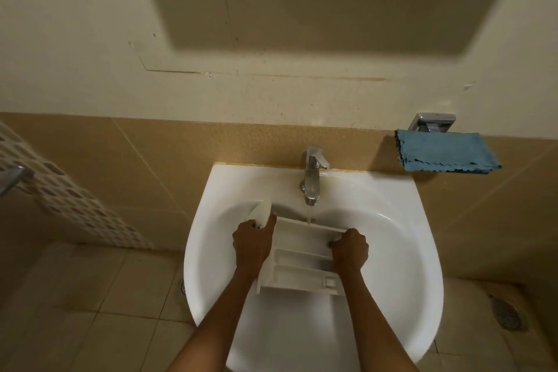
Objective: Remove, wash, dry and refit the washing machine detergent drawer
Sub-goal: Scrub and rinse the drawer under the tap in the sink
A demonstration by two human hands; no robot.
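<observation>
The white detergent drawer [302, 260] lies over the bowl of the white sink [401, 251], its compartments facing up. My left hand [252, 243] grips the drawer's left end by the front panel [262, 214]. My right hand [350, 248] grips the right side wall. A thin stream of water [309, 216] runs from the chrome tap [312, 175] onto the drawer's far edge.
A blue cloth [444, 151] hangs on a chrome holder [431, 122] on the wall at the right. A spotted curtain [69, 199] hangs at the left. A floor drain [507, 314] sits at the lower right on the tiled floor.
</observation>
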